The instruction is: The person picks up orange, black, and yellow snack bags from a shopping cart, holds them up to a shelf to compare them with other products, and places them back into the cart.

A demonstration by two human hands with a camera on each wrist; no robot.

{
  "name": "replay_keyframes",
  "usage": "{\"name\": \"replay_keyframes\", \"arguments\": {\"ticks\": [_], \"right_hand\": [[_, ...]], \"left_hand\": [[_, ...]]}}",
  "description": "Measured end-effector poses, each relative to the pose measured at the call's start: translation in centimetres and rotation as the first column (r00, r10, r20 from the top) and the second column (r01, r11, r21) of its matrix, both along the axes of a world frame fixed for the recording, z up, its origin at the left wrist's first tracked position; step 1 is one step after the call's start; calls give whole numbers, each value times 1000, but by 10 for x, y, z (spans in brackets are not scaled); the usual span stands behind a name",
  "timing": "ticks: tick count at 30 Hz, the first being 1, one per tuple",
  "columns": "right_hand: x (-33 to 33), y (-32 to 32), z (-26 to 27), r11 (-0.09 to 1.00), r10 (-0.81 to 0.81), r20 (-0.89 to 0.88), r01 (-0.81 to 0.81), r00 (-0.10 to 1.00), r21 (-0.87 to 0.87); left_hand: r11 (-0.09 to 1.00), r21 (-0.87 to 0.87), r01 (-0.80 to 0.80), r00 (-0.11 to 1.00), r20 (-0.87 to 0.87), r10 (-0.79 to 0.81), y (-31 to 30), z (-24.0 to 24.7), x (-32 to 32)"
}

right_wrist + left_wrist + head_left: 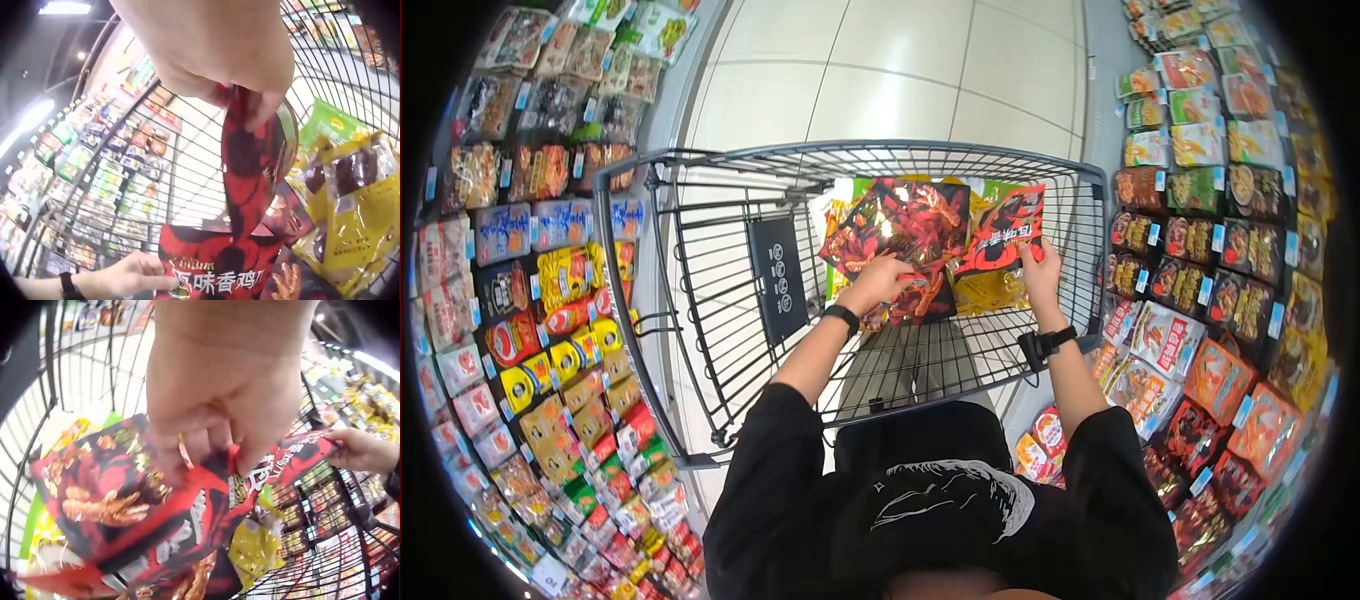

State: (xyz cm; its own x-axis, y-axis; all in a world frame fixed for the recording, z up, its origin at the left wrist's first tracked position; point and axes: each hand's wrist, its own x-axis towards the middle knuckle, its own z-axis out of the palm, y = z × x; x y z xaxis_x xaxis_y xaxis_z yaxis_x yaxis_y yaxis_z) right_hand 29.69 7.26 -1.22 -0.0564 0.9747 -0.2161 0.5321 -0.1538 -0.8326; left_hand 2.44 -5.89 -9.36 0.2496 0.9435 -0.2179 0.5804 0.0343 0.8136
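Observation:
My left hand (pixel 882 280) reaches into a wire shopping cart (pixel 840 152) and pinches the lower edge of a large red snack packet (pixel 905 225) printed with fried pieces. In the left wrist view its fingers (pixel 206 440) grip that red packet (pixel 119 500) together with another beneath it. My right hand (pixel 1040 268) holds up a smaller red packet with white lettering (pixel 1002 228) by its corner near the cart's right wall. In the right wrist view it pinches the packet's top edge (pixel 250 125), and my left hand (pixel 131 275) shows below.
Yellow snack bags (pixel 350 206) and a green packet (pixel 331 122) lie in the cart under the red ones. Shelves packed with packets line the aisle on the left (pixel 530 280) and right (pixel 1220 260). Pale floor tiles (pixel 900 60) stretch ahead of the cart.

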Motion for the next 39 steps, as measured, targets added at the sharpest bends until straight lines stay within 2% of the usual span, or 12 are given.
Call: {"name": "replay_keyframes", "arguments": {"ticks": [1,7,9,11,13,20,23,27,31,33,37,39], "right_hand": [[0,-1,20,998,-50,-118,46,992,-37],[23,-18,133,985,76,-61,-65,995,157],[41,-26,164,974,161,-83,-144,984,175],[57,-39,198,970,165,9,-164,986,182],[69,-53,223,794,331,255,-414,909,445],[109,-134,298,736,593,239,-638,769,225],[147,-171,311,717,539,229,-584,811,380],[221,-213,329,766,465,147,-480,873,428],[304,-267,347,866,232,88,-246,969,436],[351,-297,357,882,-17,47,-7,999,471],[432,-348,365,844,-299,272,121,915,523],[459,-366,371,804,-410,139,285,901,522]], "left_hand": [[1000,-5,6,1000,-26,-6,3,26,3],[935,293,200,975,-150,-162,12,176,2],[842,429,326,936,-269,-226,7,215,7],[763,495,417,897,-361,-256,-2,241,22],[589,635,500,865,-406,-295,-7,263,43],[507,741,441,875,-227,-428,-10,342,142],[437,739,512,833,-304,-463,-14,360,193],[471,641,606,694,-137,-707,-33,347,267],[492,648,581,676,-48,-735,-47,365,359],[477,686,549,641,20,-768,-49,372,404],[669,575,471,709,204,-675,-53,389,482],[649,623,437,670,257,-697,-48,386,522]]}}
